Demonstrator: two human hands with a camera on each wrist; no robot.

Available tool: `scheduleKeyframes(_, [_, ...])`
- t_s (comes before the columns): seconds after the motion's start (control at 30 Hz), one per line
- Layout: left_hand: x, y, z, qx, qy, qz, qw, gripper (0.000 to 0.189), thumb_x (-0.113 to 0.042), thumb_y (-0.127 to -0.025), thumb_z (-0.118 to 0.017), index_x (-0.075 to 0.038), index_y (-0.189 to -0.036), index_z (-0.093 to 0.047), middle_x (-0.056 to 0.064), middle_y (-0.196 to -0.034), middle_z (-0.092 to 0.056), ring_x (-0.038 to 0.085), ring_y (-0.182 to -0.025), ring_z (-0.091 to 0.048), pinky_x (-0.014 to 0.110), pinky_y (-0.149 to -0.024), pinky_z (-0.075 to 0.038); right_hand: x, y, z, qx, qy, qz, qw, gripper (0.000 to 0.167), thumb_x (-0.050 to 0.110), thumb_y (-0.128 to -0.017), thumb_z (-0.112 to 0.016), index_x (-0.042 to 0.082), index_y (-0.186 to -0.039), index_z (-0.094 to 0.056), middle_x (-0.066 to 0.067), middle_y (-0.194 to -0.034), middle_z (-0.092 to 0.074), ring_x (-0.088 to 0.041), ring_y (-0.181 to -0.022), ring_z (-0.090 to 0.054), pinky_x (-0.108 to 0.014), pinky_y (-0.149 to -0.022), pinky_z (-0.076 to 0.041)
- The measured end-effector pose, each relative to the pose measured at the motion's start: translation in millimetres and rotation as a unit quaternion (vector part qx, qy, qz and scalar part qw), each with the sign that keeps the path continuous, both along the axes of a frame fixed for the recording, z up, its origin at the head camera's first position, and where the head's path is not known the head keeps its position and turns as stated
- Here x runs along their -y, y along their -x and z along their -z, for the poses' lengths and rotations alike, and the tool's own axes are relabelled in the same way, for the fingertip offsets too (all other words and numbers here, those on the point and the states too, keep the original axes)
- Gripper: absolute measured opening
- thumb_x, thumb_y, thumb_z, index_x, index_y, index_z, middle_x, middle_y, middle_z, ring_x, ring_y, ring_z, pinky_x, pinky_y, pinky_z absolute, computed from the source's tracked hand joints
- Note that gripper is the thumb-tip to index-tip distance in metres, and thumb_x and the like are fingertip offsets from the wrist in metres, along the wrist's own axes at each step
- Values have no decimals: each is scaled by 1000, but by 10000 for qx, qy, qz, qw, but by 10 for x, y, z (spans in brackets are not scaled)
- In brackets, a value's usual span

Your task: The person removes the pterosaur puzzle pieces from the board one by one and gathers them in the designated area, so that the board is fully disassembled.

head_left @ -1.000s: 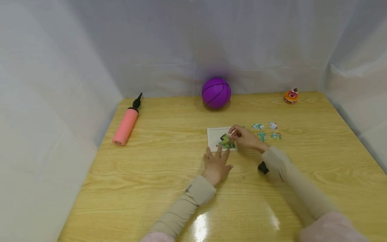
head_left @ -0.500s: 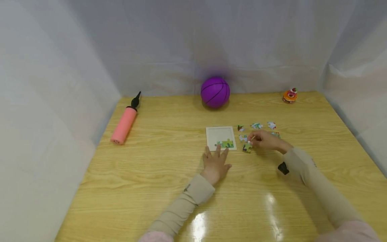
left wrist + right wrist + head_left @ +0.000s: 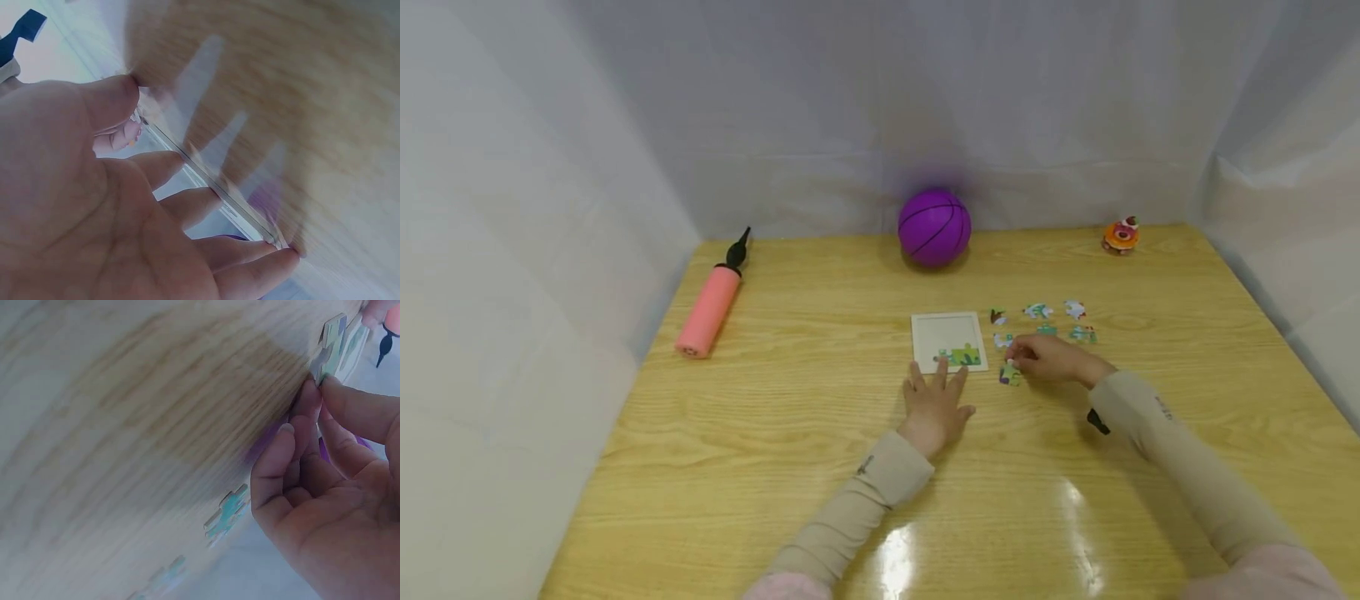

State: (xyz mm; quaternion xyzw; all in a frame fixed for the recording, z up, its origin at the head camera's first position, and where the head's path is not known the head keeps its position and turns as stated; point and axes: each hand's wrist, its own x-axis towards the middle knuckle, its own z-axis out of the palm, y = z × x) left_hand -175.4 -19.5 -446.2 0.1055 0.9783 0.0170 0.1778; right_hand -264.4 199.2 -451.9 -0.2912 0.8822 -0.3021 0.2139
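My left hand (image 3: 934, 412) lies with spread, straight fingers. Its fingertips touch the near edge of a square white puzzle frame (image 3: 932, 333), whose lower right holds joined green puzzle pieces (image 3: 966, 356). Just right of the frame, the thumb and fingertips of my right hand (image 3: 1054, 362) pinch a green puzzle piece with a purple corner (image 3: 1010, 374). The right wrist view shows this piece (image 3: 334, 347) at the fingertips, low over the table. Beyond the right hand lie several loose pieces, among them a white and green one (image 3: 1038, 311) and a brown-tipped one (image 3: 997, 317).
A purple ball (image 3: 934, 228) stands at the back of the wooden table (image 3: 775, 433). A pink hand pump (image 3: 709, 311) with a black nozzle lies at the left, and a small orange toy figure (image 3: 1122, 236) sits at the back right. White sheeting (image 3: 790, 108) surrounds the table.
My right hand has moved right, from over the frame to beside it, with a green piece in its fingers. Since then the piece has shifted slightly nearer. The left hand stays put.
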Motion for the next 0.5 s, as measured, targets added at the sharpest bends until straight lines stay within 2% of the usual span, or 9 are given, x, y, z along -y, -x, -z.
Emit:
scheduleKeyframes(0.13, [-4,-2,6,-9,61,18,10000,64,-53,-99,-43,-30,-156,-23,4,-164,-18,47,-146,-22,53,-116,-32,8,-4,24,-106,13,-56,9999,20,2,-99,-50,-6,-113,-61,-23,-110,-67,-36,-102,-65,-46,-86,-56])
scheduleKeyframes(0.27, [-5,-3,5,-7,56,-7,10000,64,-53,-99,-42,-30,-156,-22,4,-164,-18,47,-146,-21,53,-116,-32,12,-7,54,-27,128,-47,9999,21,2,-100,-49,-4,-115,-60,-23,-113,-66,-35,-104,-64,-47,-88,-55])
scheduleKeyframes(0.5, [-12,4,14,43,8,-30,10000,64,-53,-99,-43,-30,-156,-23,4,-164,-17,47,-146,-21,54,-117,-31,6,3,77,-56,357,-56,9993,21,3,-101,-47,-6,-115,-60,-24,-114,-66,-39,-108,-63,-52,-93,-52])
